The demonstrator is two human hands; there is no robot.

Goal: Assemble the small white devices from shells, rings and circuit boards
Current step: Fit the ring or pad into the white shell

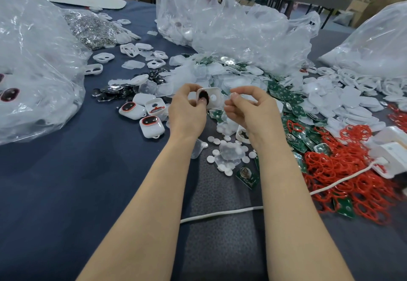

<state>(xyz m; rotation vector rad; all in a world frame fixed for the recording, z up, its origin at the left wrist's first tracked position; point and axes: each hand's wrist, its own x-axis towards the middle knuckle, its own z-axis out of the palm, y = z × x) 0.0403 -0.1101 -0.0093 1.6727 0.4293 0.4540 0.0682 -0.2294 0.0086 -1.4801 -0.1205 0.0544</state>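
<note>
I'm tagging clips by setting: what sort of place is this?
Likely a small factory assembly bench: loose heaps of circuit boards and red rings, big plastic bags of white parts, and finished devices set aside while the left hand holds a shell.

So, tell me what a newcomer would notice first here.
The two hands in the middle stand out: the left hand pinches a white shell with a dark part at its left end, and the right hand is curled close beside it. At the right, a tangle of red rings lies among green circuit boards. Big clear plastic bags rise behind and at both sides.
</note>
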